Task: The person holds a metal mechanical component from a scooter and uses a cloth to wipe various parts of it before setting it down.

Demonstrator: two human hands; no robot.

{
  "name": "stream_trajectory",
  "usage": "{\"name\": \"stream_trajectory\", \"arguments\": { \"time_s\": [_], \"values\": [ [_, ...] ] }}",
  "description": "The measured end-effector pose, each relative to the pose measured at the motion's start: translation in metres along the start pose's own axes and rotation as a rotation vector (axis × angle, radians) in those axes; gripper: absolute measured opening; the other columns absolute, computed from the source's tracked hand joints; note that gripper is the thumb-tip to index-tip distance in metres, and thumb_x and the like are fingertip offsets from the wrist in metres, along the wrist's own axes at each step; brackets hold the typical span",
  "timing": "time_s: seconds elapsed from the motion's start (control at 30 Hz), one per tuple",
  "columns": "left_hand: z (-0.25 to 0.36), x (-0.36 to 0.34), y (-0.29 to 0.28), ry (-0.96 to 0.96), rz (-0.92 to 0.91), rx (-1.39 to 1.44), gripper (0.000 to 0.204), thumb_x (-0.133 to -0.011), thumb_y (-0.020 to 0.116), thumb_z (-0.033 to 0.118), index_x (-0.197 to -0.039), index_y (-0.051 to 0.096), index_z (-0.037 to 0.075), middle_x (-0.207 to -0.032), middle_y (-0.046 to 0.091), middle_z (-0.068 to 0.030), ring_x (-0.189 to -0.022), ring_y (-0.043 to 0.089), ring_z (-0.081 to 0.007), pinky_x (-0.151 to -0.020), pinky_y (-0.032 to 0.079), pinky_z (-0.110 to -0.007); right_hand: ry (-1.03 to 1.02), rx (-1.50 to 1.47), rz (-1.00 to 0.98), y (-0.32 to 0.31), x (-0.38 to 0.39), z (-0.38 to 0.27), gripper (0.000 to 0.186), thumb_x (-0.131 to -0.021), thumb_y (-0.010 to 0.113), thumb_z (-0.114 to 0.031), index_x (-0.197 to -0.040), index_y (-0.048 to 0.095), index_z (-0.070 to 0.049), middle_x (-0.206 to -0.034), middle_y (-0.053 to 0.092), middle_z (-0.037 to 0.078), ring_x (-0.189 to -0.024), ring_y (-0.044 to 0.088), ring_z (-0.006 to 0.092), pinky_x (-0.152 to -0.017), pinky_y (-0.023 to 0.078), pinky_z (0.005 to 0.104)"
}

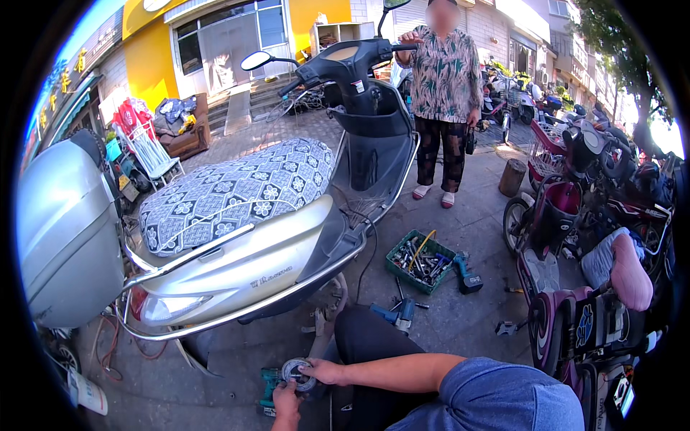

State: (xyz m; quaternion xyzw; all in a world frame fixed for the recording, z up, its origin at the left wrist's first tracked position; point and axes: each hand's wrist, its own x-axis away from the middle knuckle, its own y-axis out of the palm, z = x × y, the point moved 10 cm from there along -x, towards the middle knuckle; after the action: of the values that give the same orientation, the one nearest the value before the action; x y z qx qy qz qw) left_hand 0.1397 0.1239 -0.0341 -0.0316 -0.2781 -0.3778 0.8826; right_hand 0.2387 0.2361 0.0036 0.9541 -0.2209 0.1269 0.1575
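At the lower middle, both my hands hold a round, grey, ring-shaped part (287, 369) that looks metallic; I cannot tell its exact kind. My left hand (286, 404) grips its near side from below, with fingers closed. My right hand (325, 371) pinches its right side with the thumb across it. Just left of the ring, on the ground, lies a teal cordless power tool (269, 394), partly covered by my left hand. Above stands a silver scooter (266, 269) with a patterned seat cover (237, 190).
A green crate (413, 282) of loose tools stands right of the scooter. Beside it sit a cordless driver (468, 274) and a blue power tool (404, 314). A person (444, 93) stands beyond, one hand at the handlebar. Parked scooters (550, 215) line the right side; a white bucket (90, 395) stands lower left.
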Motion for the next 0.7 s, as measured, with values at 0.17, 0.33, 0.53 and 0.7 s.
{"name": "stream_trajectory", "arguments": {
  "time_s": [0.17,0.33,0.53,0.7],
  "values": [
    [-0.011,-0.018,0.006,0.013,-0.084,-0.315,0.028,-0.103,0.056,0.02,-0.115,0.063,-0.004,-0.102,0.07,-0.0124,-0.085,0.071,-0.022,-0.063,0.06,-0.036,-0.192,0.039,-0.056,0.004,-0.011,0.01,0.046,-0.107,0.055,-0.04,-0.142,0.052,-0.01,-0.107,0.065,-0.001,-0.089,0.056,0.0072,-0.08,0.048,0.0274],
    [-0.028,-0.025,-0.005,-0.015,-0.013,-0.271,0.027,-0.102,0.053,0.017,-0.116,0.066,-0.003,-0.103,0.071,-0.0114,-0.087,0.071,-0.0228,-0.065,0.06,-0.039,-0.082,0.239,-0.158,0.025,0.003,0.01,0.043,-0.106,0.056,-0.042,-0.135,0.055,-0.011,-0.1,0.061,-0.002,-0.089,0.054,0.007,-0.08,0.047,0.0275],
    [-0.014,-0.025,0.002,0.17,-0.051,-0.157,0.025,-0.1,0.054,0.013,-0.114,0.067,-0.004,-0.101,0.07,-0.0103,-0.084,0.068,-0.0173,-0.067,0.056,-0.032,-0.013,0.145,-0.297,0.036,0.012,0.004,0.038,-0.106,0.057,-0.042,-0.129,0.056,-0.012,-0.096,0.058,-0.004,-0.085,0.051,0.0056,-0.075,0.045,0.0251],
    [0.009,-0.017,0.003,0.193,0.052,-0.278,0.019,-0.1,0.059,0.012,-0.102,0.068,-0.005,-0.083,0.068,-0.0063,-0.069,0.06,-0.0133,-0.062,0.048,-0.03,-0.05,0.105,-0.281,0.028,0.004,0.011,0.04,-0.106,0.058,-0.04,-0.135,0.054,-0.013,-0.1,0.058,-0.005,-0.088,0.052,0.0054,-0.077,0.046,0.0248]
  ]
}}
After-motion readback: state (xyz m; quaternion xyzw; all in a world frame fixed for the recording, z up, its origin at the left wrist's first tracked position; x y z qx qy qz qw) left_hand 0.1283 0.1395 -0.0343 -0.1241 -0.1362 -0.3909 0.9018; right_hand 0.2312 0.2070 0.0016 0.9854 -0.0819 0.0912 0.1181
